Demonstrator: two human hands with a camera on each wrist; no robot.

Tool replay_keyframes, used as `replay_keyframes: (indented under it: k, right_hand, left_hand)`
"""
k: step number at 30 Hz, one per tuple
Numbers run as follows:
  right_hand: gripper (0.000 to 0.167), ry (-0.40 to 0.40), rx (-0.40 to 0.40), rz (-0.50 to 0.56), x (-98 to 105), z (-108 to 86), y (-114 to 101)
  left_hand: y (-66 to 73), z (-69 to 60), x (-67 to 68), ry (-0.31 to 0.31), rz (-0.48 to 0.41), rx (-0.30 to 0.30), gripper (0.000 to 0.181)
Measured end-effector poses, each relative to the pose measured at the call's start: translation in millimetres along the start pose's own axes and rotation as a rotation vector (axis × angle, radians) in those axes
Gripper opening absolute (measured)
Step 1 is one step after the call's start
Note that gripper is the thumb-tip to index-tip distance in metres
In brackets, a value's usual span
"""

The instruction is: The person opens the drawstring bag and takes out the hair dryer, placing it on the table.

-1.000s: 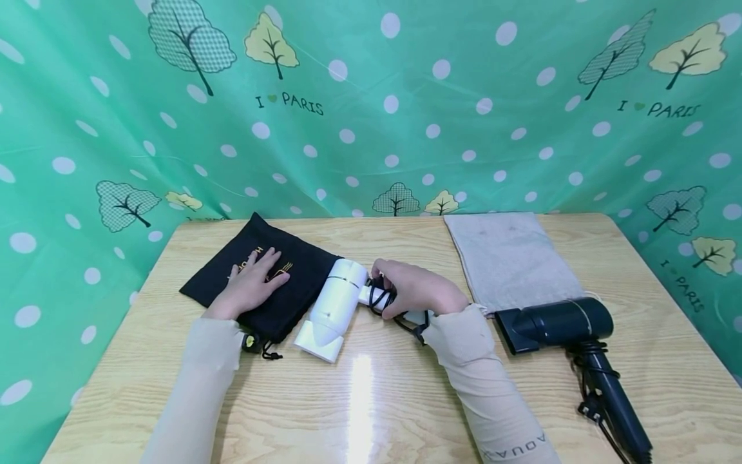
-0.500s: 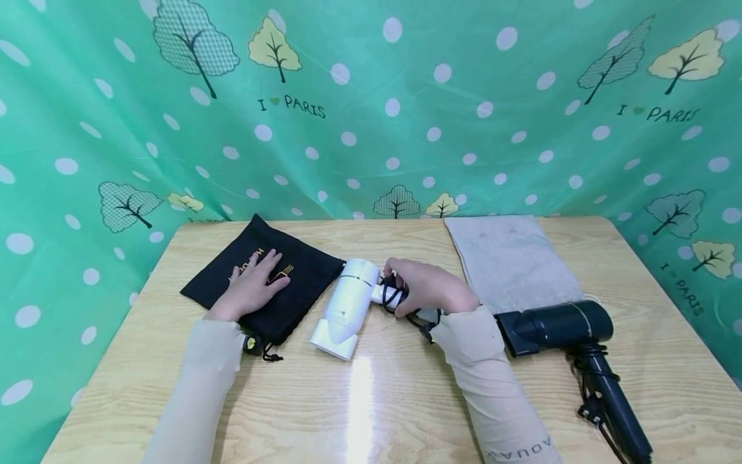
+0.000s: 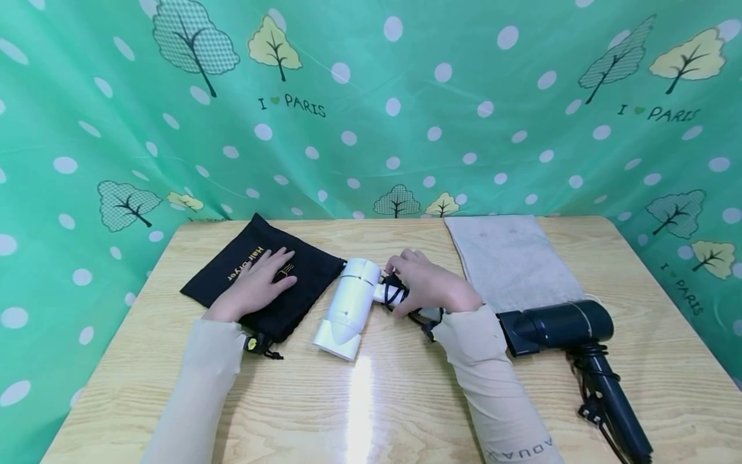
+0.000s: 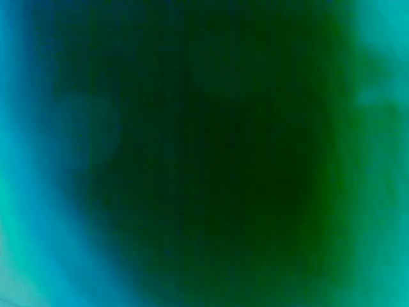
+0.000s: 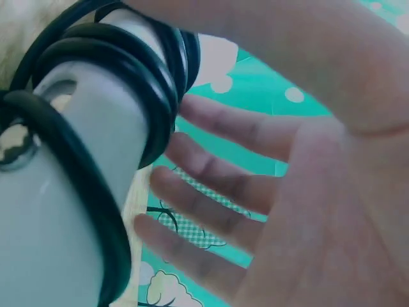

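Note:
A white hair dryer [image 3: 346, 312] lies on the table in the middle of the head view, its handle pointing right. Black cord [image 5: 153, 96] is wound around the handle [image 5: 51, 217]. Over that handle is my right hand [image 3: 426, 283]; in the right wrist view its fingers extend beside the handle, spread and not curled round it. My left hand [image 3: 255, 287] rests with spread fingers on a black drawstring pouch [image 3: 315, 261] with yellow "Hair Dryer" lettering. The left wrist view is too dark and blurred to make anything out.
At the right lies a dark hair dryer [image 3: 559, 322] with its cord wrapped round the handle. Behind it is a flat grey cloth bag [image 3: 510, 258]. A green patterned curtain [image 3: 371, 129] hangs behind the wooden table [image 3: 301, 412].
The white hair dryer has shifted right along with my right hand, whose fingers have since loosened and lifted. My left hand has slid slightly across the pouch, uncovering more lettering.

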State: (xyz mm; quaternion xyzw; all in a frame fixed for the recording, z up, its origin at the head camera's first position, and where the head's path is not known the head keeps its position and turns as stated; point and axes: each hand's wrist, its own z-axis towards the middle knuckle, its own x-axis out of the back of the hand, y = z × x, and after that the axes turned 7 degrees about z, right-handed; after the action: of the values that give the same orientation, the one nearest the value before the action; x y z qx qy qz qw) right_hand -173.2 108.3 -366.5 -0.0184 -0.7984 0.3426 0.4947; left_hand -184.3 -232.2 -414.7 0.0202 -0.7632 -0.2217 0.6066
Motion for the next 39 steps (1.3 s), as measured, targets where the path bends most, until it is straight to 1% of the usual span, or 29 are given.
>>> replay_keyframes:
  k: [2,6,11,14,17,21,24,29,33,39]
  right_hand:
    - [0.073,0.014,0.008,-0.031,-1.5,1.4,-0.9]
    - [0.079,0.016,0.006,-0.032,-5.2,5.2,-1.3]
    - [0.077,-0.009,-0.013,-0.016,-8.4,8.7,-0.7]
    - [0.075,-0.02,-0.016,-0.003,-8.9,10.2,0.1]
    - [0.073,-0.027,-0.024,0.027,-9.0,10.1,1.4]
    - [0.074,-0.035,-0.034,0.067,-8.5,8.3,3.2]
    - [0.074,-0.036,-0.032,0.075,-8.0,7.4,4.9]
    - [0.073,-0.033,-0.027,0.082,-7.6,8.5,6.3]
    - [0.073,-0.031,-0.015,0.089,-6.0,8.6,7.2]
    - [0.073,0.03,-0.01,0.049,-2.7,7.9,12.6]
  left_hand:
    - [7.8,-0.9,1.4,0.005,-0.004,-0.034,0.063]
    - [21.6,-2.9,1.2,0.003,0.009,-0.075,0.061]
    - [35.4,-4.4,-1.2,0.02,0.003,-0.096,0.063]
    - [40.4,-3.9,-3.6,0.03,-0.009,-0.102,0.063]
    - [41.3,-2.5,-8.1,0.027,0.005,-0.11,0.061]
    - [38.3,-0.3,-14.8,0.008,0.047,-0.12,0.057]
    - [36.4,0.8,-17.9,-0.003,0.059,-0.129,0.056]
    - [34.0,0.3,-18.4,-0.01,0.038,-0.117,0.057]
    - [34.0,-0.2,-18.4,-0.013,0.039,-0.104,0.058]
    - [35.7,-1.5,-17.1,-0.017,0.066,-0.083,0.059]
